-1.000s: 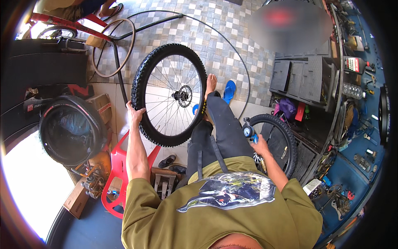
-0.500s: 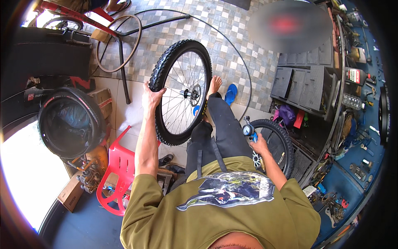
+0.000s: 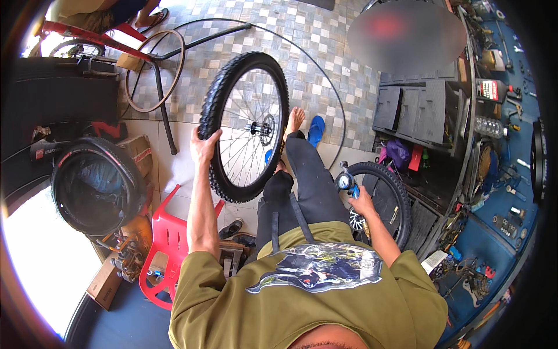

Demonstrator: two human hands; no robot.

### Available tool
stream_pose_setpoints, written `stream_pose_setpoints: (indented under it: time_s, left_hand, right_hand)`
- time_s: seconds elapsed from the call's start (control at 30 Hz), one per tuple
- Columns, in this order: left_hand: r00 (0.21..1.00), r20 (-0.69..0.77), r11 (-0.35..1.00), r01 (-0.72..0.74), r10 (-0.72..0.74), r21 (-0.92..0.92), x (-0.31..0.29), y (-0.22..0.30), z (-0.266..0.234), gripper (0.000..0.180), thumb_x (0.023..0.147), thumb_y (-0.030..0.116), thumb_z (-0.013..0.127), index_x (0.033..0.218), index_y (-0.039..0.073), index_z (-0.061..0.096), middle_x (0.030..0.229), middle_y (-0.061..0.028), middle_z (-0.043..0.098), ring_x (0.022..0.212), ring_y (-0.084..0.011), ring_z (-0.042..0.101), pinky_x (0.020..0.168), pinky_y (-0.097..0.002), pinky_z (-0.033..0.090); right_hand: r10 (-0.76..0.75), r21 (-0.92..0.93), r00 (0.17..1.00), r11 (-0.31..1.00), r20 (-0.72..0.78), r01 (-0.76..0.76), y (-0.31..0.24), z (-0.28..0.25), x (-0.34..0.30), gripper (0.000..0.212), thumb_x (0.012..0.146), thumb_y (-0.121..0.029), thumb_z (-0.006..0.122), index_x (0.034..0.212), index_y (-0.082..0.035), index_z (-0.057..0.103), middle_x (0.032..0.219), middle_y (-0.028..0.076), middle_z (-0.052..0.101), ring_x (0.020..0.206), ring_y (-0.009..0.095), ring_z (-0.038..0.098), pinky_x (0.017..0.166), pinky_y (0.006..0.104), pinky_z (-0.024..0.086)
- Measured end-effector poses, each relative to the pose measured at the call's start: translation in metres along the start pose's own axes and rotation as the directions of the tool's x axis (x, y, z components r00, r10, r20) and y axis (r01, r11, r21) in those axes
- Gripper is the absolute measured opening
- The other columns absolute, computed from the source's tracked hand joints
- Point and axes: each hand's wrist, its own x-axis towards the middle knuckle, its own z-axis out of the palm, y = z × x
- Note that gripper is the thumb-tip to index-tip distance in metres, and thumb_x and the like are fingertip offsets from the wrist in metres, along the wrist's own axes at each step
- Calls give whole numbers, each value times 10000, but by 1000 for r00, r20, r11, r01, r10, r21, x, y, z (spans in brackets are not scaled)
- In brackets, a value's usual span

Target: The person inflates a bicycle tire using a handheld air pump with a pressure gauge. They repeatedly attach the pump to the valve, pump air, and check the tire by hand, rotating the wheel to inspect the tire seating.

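My left hand (image 3: 203, 146) is closed round the near-left side of a knobbly black bicycle tyre (image 3: 212, 110), fitted on a spoked wheel. The wheel stands tilted in front of my legs, its hub (image 3: 256, 129) and brake disc facing right. In my right hand (image 3: 363, 203) is a blue tyre inflator (image 3: 355, 191) with a round gauge (image 3: 345, 181) on top and a brass fitting below. Behind that hand, a second wheel (image 3: 403, 200) with a black tyre leans by my right leg. The inflator is apart from the held wheel.
A red plastic chair (image 3: 164, 232) stands at my left, near stacked tyres (image 3: 58, 195). A red metal stand (image 3: 163, 110) and a bare rim (image 3: 129, 81) are at far left. A black hose (image 3: 325, 81) curves over the floor. Drawers (image 3: 414, 113) and a blue tool bench (image 3: 485, 232) line the right.
The held wheel shows slightly farther left, but the whole surroundings have shifted left too. Both hands keep their grips, on the tyre and the inflator.
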Motion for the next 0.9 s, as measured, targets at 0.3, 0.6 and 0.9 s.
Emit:
stream_pose_setpoints:
  time_s: [0.3,0.6,0.9]
  left_hand:
    - [998,6,991,58,-59,123,39,-76,-17,919,695,412,866,1410,-6,470,1186,-268,669,1084,-416,663,983,-466,511]
    - [993,50,992,100,-104,77,56,-89,-27,836,680,301,853,1360,-10,480,1164,-260,666,1064,-404,667,959,-449,524]
    - [975,17,975,219,-220,38,73,-91,-20,831,692,280,840,1385,5,473,1205,-268,653,1094,-407,652,973,-457,509]
  right_hand:
    - [28,-96,998,995,63,-22,20,8,-7,568,803,-232,762,1274,4,551,1164,281,689,1121,443,666,962,486,515]
    - [-6,-105,996,994,92,16,-22,-22,18,660,794,-230,760,1348,24,507,1240,315,635,1191,466,616,1027,505,491]
    - [-38,-94,995,994,89,46,-74,-59,54,654,766,-212,753,1331,20,518,1266,296,638,1226,446,605,1052,476,474]
